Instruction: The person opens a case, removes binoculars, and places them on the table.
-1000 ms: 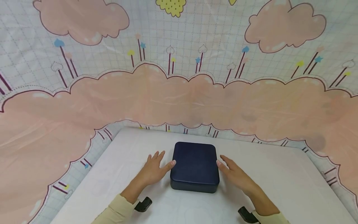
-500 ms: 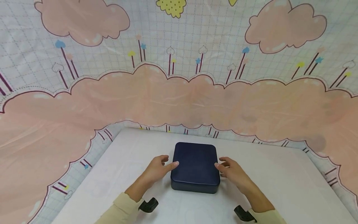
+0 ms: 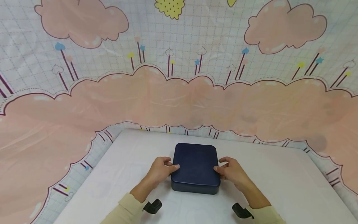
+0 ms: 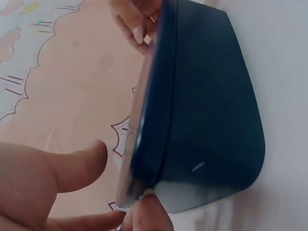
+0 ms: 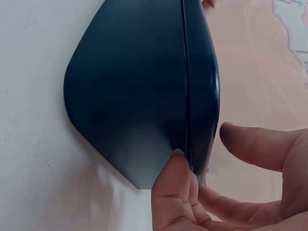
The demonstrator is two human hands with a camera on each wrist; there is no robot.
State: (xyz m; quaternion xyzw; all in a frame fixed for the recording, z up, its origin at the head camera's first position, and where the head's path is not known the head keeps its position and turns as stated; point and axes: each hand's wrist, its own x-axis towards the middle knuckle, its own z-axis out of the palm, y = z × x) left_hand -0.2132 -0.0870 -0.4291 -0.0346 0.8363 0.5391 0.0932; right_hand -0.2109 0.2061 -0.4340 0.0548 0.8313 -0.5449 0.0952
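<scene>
Fingers [image 3: 169,164] newly clasping box [image 3: 195,165] sides

We found no readable text, label, brand, number or sign anywhere, neither on the plain dark blue box [image 3: 195,168] nor on the cloud-patterned backdrop [image 3: 179,93], which carried only drawn shapes.

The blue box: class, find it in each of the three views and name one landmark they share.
Head: blue box low centre, on the white table.
Left wrist: box fills centre right.
Right wrist: box fills upper left.
Shared landmark: the seam under the lid.
</scene>
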